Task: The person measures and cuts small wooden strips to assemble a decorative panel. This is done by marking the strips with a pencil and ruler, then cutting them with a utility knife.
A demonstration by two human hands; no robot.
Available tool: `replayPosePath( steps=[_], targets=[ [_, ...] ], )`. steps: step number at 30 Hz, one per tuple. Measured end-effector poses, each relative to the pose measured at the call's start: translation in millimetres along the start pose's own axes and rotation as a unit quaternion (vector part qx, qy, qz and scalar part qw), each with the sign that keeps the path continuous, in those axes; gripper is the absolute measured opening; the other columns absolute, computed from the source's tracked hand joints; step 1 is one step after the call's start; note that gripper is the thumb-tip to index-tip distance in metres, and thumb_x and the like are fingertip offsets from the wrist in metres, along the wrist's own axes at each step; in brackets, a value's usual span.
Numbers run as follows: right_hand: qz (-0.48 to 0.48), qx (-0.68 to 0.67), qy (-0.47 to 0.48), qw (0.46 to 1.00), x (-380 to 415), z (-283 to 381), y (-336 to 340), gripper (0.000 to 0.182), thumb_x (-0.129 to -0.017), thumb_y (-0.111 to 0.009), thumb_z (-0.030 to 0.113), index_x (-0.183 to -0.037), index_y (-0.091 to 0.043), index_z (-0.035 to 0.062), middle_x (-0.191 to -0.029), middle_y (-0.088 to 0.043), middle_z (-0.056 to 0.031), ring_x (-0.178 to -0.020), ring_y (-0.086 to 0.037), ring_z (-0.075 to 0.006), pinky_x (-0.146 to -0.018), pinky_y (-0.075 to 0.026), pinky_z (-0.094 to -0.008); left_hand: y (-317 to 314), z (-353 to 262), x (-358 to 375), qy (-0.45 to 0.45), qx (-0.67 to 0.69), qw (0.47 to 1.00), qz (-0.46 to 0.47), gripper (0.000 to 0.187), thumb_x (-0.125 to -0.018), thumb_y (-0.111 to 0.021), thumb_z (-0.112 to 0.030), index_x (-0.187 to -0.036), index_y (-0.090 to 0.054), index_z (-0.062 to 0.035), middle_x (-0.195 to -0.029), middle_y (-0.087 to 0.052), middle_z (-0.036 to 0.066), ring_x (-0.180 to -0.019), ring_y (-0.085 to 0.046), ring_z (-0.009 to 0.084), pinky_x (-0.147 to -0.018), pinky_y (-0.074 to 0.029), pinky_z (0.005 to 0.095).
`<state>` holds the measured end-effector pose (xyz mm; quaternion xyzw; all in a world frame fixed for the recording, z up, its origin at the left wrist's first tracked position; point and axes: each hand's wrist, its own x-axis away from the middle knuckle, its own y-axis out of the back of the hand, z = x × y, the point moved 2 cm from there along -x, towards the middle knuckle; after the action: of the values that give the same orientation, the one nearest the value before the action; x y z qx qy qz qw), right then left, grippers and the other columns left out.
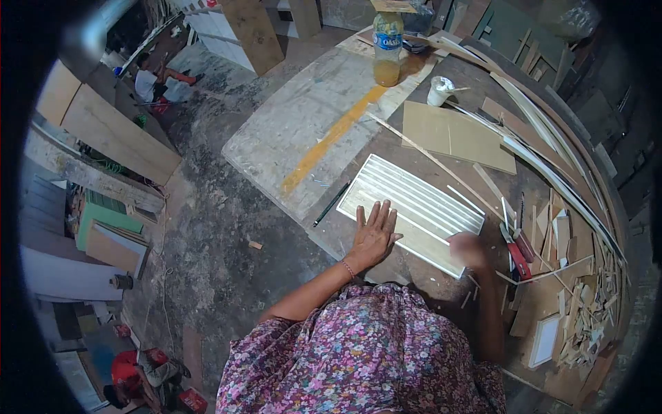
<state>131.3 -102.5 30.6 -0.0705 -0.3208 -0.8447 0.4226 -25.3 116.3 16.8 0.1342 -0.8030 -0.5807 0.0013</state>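
A rectangular wooden panel (pixel 407 201) with white edges and several parallel raised strips lies on the worktable (pixel 276 148). My left hand (pixel 374 234) rests flat on the plain near part of the panel, its fingers stretched out and apart. At the panel's right end is my right hand (pixel 470 250), smeared by motion, so its fingers and anything in them cannot be made out. A dark pencil-like stick (pixel 331 205) lies beside the panel's left edge. Just right of my right hand is a red-handled tool (pixel 517 257).
Behind the panel lie a brown board (pixel 455 136) and a thin wood strip (pixel 431 160). A white cup (pixel 439 91) and a bottle (pixel 387 52) stand farther back. Wood scraps (pixel 593 310) pile up at right. Two people sit on the floor at left.
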Motion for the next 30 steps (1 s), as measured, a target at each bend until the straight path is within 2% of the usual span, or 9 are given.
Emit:
replayPosePath(
  steps=[3, 6, 9, 12, 15, 18, 21, 24, 30],
  targets=[
    [-0.002, 0.022, 0.001, 1.0, -0.9, 11.0, 3.2, 0.017, -0.081, -0.06, 0.014, -0.094, -0.064, 0.0048, -0.068, -0.06, -0.0022, -0.053, -0.051, -0.007, -0.042, -0.041, -0.0232, -1.3, 5.0, -2.4, -0.001, -0.002, 1.0, -0.004, 0.055, -0.086, -0.048, -0.036, -0.127, -0.041, 0.0002, -0.139, -0.028, 0.021, -0.13, -0.024, 0.0367, -0.101, -0.01, 0.0617],
    [-0.028, 0.012, 0.03, 0.999, -1.2, 16.7, 0.6, 0.016, -0.08, -0.062, 0.013, -0.093, -0.065, 0.0051, -0.066, -0.058, -0.0019, -0.051, -0.05, -0.007, -0.042, -0.041, -0.0231, 0.2, 8.0, -4.0, -0.003, -0.008, 1.0, -0.019, 0.055, -0.086, -0.049, -0.036, -0.126, -0.042, 0.0001, -0.138, -0.029, 0.021, -0.128, -0.026, 0.0365, -0.099, -0.013, 0.0624],
    [-0.012, 0.041, 0.043, 0.998, -8.6, 13.7, -3.0, 0.017, -0.079, -0.062, 0.013, -0.093, -0.065, 0.0046, -0.065, -0.057, -0.0016, -0.049, -0.049, -0.0074, -0.041, -0.041, -0.0234, 3.9, 11.4, -7.0, -0.001, -0.016, 1.0, -0.026, 0.054, -0.086, -0.049, -0.037, -0.125, -0.044, -0.0012, -0.137, -0.031, 0.021, -0.127, -0.028, 0.0381, -0.097, -0.016, 0.0636],
    [-0.026, 0.057, 0.102, 0.993, -13.0, 12.3, -5.3, 0.016, -0.079, -0.062, 0.013, -0.092, -0.066, 0.0045, -0.065, -0.057, -0.0011, -0.048, -0.048, -0.0078, -0.04, -0.041, -0.0238, 7.8, 13.5, -8.9, 0.003, -0.027, 0.999, -0.025, 0.052, -0.086, -0.048, -0.037, -0.125, -0.045, -0.0025, -0.137, -0.032, 0.019, -0.127, -0.028, 0.0387, -0.097, -0.016, 0.0632],
    [-0.013, 0.026, 0.041, 0.999, -10.2, 19.0, -3.4, 0.016, -0.078, -0.062, 0.012, -0.092, -0.066, 0.0045, -0.064, -0.057, -0.0013, -0.048, -0.049, -0.0078, -0.04, -0.041, -0.0236, 7.1, 15.4, -9.5, -0.01, -0.009, 0.998, -0.054, 0.05, -0.084, -0.052, -0.034, -0.121, -0.048, -0.0016, -0.134, -0.035, 0.02, -0.124, -0.029, 0.0408, -0.098, -0.016, 0.0635],
    [0.003, 0.055, -0.024, 0.998, -10.1, 27.9, -0.1, 0.019, -0.077, -0.062, 0.014, -0.093, -0.065, 0.0034, -0.078, -0.065, -0.0118, -0.068, -0.062, -0.0186, -0.066, -0.047, -0.0297, 8.8, 17.0, -10.6, -0.003, -0.022, 0.999, -0.027, 0.05, -0.087, -0.048, -0.037, -0.124, -0.047, -0.0031, -0.136, -0.034, 0.017, -0.127, -0.028, 0.0392, -0.099, -0.016, 0.0615],
    [-0.02, 0.06, 0.069, 0.996, -13.4, 24.2, -2.0, 0.019, -0.077, -0.062, 0.014, -0.092, -0.065, 0.0032, -0.082, -0.066, -0.0127, -0.077, -0.062, -0.019, -0.071, -0.047, -0.0295, 10.3, 17.9, -11.7, 0.002, -0.023, 0.999, -0.021, 0.05, -0.087, -0.048, -0.036, -0.124, -0.047, -0.0033, -0.136, -0.034, 0.017, -0.126, -0.028, 0.0392, -0.099, -0.015, 0.0613],
    [-0.018, 0.061, 0.077, 0.995, -14.7, 22.4, -1.6, 0.018, -0.077, -0.063, 0.015, -0.091, -0.066, 0.0037, -0.085, -0.066, -0.0125, -0.077, -0.063, -0.0198, -0.072, -0.047, -0.0298, 10.4, 18.5, -11.7, -0.003, -0.023, 0.999, -0.025, 0.049, -0.087, -0.047, -0.035, -0.124, -0.047, -0.0031, -0.136, -0.034, 0.018, -0.127, -0.027, 0.0389, -0.099, -0.015, 0.0614],
    [-0.045, 0.111, 0.159, 0.98, -8.4, 24.0, -1.4, 0.022, -0.075, -0.064, 0.015, -0.094, -0.066, 0.0056, -0.092, -0.065, -0.0124, -0.081, -0.062, -0.0258, -0.076, -0.048, -0.0331, 7.6, 18.5, -12.6, -0.011, -0.022, 0.999, -0.044, 0.048, -0.085, -0.051, -0.033, -0.121, -0.048, -0.0016, -0.133, -0.037, 0.02, -0.124, -0.03, 0.0413, -0.098, -0.016, 0.0635]
  ],
)
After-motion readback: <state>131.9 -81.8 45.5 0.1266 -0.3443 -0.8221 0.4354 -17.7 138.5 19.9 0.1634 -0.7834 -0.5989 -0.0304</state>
